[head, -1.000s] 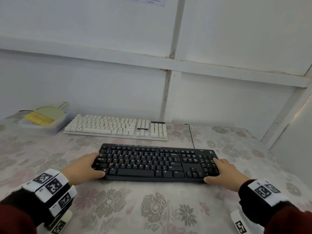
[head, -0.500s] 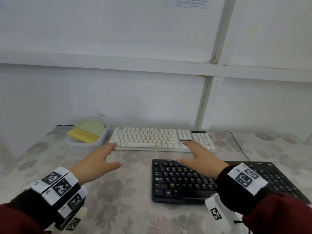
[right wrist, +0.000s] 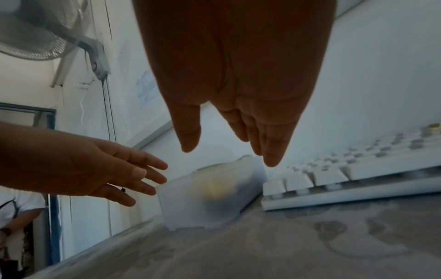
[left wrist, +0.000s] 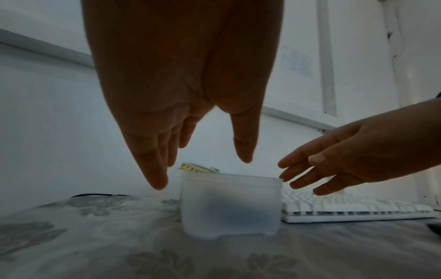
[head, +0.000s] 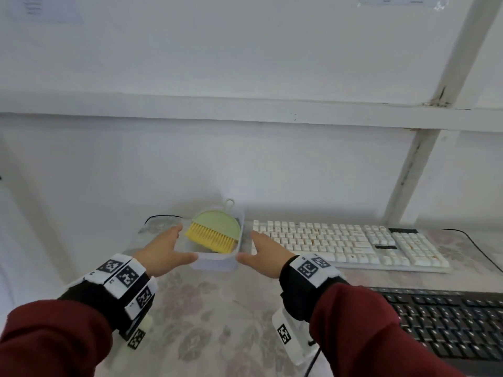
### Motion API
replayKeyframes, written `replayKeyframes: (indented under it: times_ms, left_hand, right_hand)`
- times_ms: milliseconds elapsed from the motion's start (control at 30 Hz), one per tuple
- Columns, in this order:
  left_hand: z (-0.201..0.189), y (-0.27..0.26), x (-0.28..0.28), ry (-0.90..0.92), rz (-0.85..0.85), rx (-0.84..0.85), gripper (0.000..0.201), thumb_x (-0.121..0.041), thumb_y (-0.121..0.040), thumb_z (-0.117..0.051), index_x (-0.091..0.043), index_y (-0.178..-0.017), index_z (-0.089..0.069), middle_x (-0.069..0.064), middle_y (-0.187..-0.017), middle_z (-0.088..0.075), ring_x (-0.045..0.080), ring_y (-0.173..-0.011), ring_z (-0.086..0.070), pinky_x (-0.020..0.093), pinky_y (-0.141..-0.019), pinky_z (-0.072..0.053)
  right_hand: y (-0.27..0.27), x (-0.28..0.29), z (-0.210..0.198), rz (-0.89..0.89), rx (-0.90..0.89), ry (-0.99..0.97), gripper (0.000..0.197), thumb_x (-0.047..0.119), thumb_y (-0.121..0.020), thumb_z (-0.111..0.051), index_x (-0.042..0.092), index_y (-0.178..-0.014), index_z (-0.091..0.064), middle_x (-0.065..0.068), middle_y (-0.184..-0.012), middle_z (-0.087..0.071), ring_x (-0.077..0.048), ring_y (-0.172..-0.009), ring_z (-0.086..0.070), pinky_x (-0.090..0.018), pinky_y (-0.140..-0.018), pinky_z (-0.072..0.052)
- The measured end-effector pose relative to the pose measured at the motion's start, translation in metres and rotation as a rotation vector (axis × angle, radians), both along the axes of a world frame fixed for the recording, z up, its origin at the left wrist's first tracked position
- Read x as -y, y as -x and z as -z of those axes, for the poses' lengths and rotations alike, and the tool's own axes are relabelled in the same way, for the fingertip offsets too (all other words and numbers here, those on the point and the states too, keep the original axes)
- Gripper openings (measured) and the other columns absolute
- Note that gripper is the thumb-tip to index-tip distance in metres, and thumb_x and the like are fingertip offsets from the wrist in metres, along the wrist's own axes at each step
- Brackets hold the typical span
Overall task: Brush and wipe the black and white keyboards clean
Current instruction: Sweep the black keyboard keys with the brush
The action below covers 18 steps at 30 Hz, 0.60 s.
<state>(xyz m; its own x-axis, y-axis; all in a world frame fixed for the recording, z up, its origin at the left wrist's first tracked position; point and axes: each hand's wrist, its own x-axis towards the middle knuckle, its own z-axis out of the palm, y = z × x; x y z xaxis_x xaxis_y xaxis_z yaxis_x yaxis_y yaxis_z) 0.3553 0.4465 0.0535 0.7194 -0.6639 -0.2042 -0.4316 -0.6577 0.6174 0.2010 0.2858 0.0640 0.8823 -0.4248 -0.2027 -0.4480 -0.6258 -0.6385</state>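
A translucent plastic box (head: 215,261) stands at the back left of the table and holds a green hand brush (head: 215,232) with yellow bristles. My left hand (head: 166,251) is open at the box's left side and my right hand (head: 262,253) is open at its right side. Whether the fingers touch the box cannot be told. The white keyboard (head: 348,244) lies right of the box against the wall. The black keyboard (head: 449,325) lies nearer, at the right. In the left wrist view the box (left wrist: 230,203) sits below my straight fingers (left wrist: 155,175); in the right wrist view the box (right wrist: 210,196) is likewise ahead.
A floral cloth (head: 217,322) covers the table. White wall panels stand close behind. A black cable (head: 479,246) runs at the back right and another (head: 160,217) behind the box. A wall fan (right wrist: 35,30) and a person (right wrist: 16,209) show at the left of the right wrist view.
Both hands left the black keyboard and moved left and forward to either side of the plastic box. My view swung left with them.
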Motion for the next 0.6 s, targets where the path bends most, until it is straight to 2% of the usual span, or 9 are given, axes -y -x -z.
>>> replayKeyframes:
  times_ms: [100,167,233,467,533,600]
  left_hand:
    - [0.003,-0.012,0.005,-0.073,0.046,-0.044,0.089,-0.036,-0.086,-0.064,-0.012,-0.150,-0.007,0.006,-0.155,-0.020,0.021,-0.140,-0.028,0.036,-0.112,-0.028]
    - [0.004,-0.017,0.010,-0.073,0.080,-0.052,0.084,-0.034,-0.086,-0.064,-0.013,-0.149,-0.012,0.004,-0.153,-0.025,0.021,-0.138,-0.032,0.034,-0.110,-0.031]
    - [0.005,-0.022,0.014,-0.056,0.100,-0.071,0.080,-0.031,-0.086,-0.065,-0.016,-0.147,-0.016,0.002,-0.151,-0.029,0.020,-0.135,-0.036,0.034,-0.108,-0.033]
    - [0.009,-0.035,0.013,-0.053,0.198,-0.074,0.070,-0.034,-0.084,-0.067,-0.033,-0.142,-0.027,-0.007,-0.142,-0.041,0.019,-0.125,-0.046,0.031,-0.102,-0.037]
    - [0.009,-0.036,0.010,-0.035,0.214,-0.097,0.068,-0.032,-0.084,-0.067,-0.035,-0.141,-0.030,-0.008,-0.140,-0.042,0.016,-0.126,-0.045,0.031,-0.104,-0.036]
    - [0.009,-0.037,0.007,-0.024,0.231,-0.116,0.063,-0.029,-0.084,-0.068,-0.034,-0.138,-0.035,-0.010,-0.137,-0.045,0.010,-0.125,-0.043,0.027,-0.104,-0.034]
  right_hand:
    - [-0.021,-0.004,0.008,0.005,-0.002,-0.039,0.049,0.022,-0.093,-0.055,0.011,-0.138,-0.037,-0.008,-0.135,-0.048,-0.024,-0.121,-0.049,-0.023,-0.090,-0.038]
    - [-0.033,-0.007,0.014,0.022,-0.010,-0.022,0.060,0.030,-0.088,-0.060,0.013,-0.140,-0.033,-0.006,-0.137,-0.046,-0.023,-0.123,-0.048,-0.031,-0.099,-0.041]
    - [-0.045,-0.004,0.023,0.038,-0.023,0.007,0.069,0.038,-0.084,-0.063,0.014,-0.140,-0.030,-0.007,-0.138,-0.044,-0.025,-0.123,-0.047,-0.040,-0.101,-0.042]
    - [-0.061,-0.002,0.031,0.052,-0.066,0.082,0.069,0.039,-0.086,-0.062,0.008,-0.140,-0.031,-0.010,-0.135,-0.042,-0.024,-0.119,-0.046,-0.031,-0.094,-0.043]
    - [-0.061,-0.003,0.032,0.043,-0.063,0.102,0.069,0.040,-0.086,-0.062,0.008,-0.140,-0.031,-0.010,-0.136,-0.042,-0.024,-0.121,-0.045,-0.031,-0.095,-0.041]
    - [-0.058,-0.005,0.032,0.026,-0.057,0.128,0.070,0.040,-0.087,-0.061,0.007,-0.140,-0.031,-0.010,-0.136,-0.041,-0.024,-0.121,-0.044,-0.031,-0.096,-0.041]
